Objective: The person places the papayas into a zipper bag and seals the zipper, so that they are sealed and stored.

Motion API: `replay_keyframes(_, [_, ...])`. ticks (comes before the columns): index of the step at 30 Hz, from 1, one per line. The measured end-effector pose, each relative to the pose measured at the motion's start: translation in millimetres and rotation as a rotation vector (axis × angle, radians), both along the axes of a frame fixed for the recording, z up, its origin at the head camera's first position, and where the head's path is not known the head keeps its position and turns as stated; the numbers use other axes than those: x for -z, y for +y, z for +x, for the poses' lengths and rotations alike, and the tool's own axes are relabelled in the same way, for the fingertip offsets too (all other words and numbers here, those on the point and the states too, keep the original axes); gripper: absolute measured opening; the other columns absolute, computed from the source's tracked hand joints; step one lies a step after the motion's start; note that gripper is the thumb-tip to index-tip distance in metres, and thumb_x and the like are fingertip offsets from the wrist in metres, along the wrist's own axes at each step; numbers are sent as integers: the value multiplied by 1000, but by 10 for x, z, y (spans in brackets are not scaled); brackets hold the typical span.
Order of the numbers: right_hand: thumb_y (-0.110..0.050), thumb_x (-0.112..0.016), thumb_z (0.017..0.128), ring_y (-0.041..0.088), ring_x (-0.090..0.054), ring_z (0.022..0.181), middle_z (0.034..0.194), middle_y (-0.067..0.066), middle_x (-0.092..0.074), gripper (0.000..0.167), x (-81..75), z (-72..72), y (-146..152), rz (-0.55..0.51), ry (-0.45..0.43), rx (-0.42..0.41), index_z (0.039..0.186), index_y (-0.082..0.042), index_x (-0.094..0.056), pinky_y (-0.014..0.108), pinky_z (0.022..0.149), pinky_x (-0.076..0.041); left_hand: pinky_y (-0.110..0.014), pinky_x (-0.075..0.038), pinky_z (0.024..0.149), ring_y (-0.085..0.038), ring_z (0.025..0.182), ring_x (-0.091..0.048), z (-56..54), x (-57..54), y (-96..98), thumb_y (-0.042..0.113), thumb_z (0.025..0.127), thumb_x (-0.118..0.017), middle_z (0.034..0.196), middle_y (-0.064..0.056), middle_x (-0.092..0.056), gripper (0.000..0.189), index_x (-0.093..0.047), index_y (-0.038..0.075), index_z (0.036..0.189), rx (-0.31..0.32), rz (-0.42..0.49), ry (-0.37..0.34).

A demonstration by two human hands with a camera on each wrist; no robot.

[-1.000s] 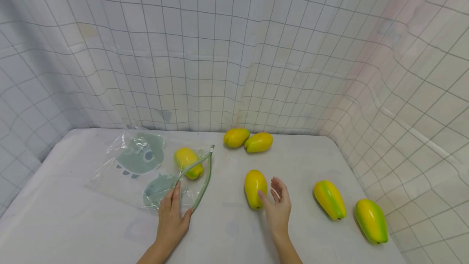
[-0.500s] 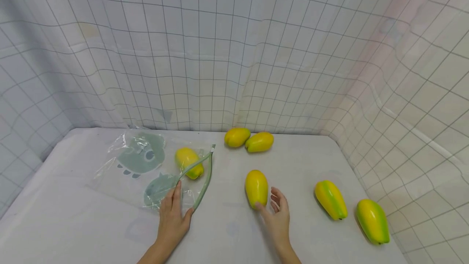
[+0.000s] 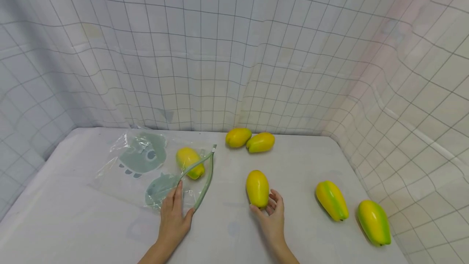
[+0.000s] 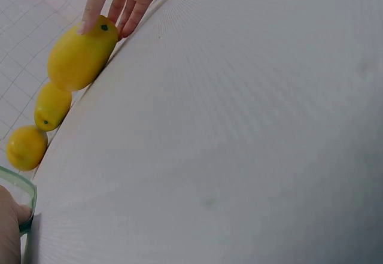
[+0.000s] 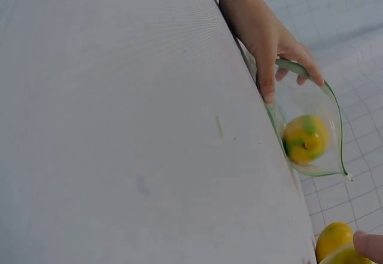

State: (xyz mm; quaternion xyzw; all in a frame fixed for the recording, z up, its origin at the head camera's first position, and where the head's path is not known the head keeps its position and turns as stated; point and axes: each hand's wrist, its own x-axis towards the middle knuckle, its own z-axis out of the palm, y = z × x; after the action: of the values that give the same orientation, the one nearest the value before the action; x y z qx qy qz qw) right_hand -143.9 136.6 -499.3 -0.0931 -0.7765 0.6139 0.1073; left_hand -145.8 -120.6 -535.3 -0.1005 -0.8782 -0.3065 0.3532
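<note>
My left hand point(image 3: 174, 217) holds the mouth of a clear zip bag point(image 3: 110, 174) with a green rim and cartoon prints. In the right wrist view, its thumb is at the lower rim and its fingers are over the upper one, so the mouth gapes. One papaya point(image 5: 306, 138) lies inside the bag. Right of the bag, a yellow papaya point(image 3: 257, 186) lies on the table with its narrow end toward me. My right hand point(image 3: 272, 217) grips that end, thumb on the near left and fingers curled along the right side, as the left wrist view also shows.
Two papayas point(image 3: 238, 137) lie together at the table's back edge. Farther right are two more, a green-striped papaya point(image 3: 331, 201) and one papaya point(image 3: 373, 222) by the right edge. A checked curtain point(image 3: 205, 52) encloses the white table point(image 3: 220, 239) at the back and sides.
My right hand has shifted left and closed in around the papaya's near end. That papaya, the bag and my left hand have stayed in place.
</note>
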Motion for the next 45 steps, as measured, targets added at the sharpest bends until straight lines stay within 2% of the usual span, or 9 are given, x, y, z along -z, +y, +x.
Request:
replay_keyframes(10, [-8, -73, 75, 27, -48, 109, 127, 17, -39, 71, 65, -31, 31, -33, 11, 4, 132, -3, -32, 33, 92, -43, -47, -31, 81, -37, 100, -40, -8, 17, -3, -6, 48, -82, 115, -23, -41, 101, -32, -6, 136, -2, -11, 7])
replay_keyframes(23, [0, -60, 84, 34, -48, 115, 134, 21, -35, 60, 29, -55, 55, -55, -11, -12, 135, 0, -30, 31, 91, -43, -47, -30, 83, -37, 102, -39, 1, 6, 3, -6, 48, -82, 116, -24, -40, 99, -33, -8, 135, 0, -12, -8])
replay_keyframes(35, [-12, -68, 81, 30, -52, 111, 130, 18, -39, 62, 9, -120, 93, -84, -26, -12, 133, -4, -37, 26, 88, -45, -47, -29, 84, -37, 102, -39, 7, 4, 2, -6, 49, -82, 118, -23, -40, 99, -33, -7, 135, -8, -17, -24])
replay_keyframes(45, [-15, -67, 82, 23, -52, 99, 124, 15, -46, 56, -26, -175, 123, -37, -70, 4, 133, -5, -44, 16, 76, -46, -47, -29, 85, -37, 103, -39, 10, -4, 3, -5, 50, -82, 119, -23, -39, 99, -32, -7, 135, -8, -9, -40])
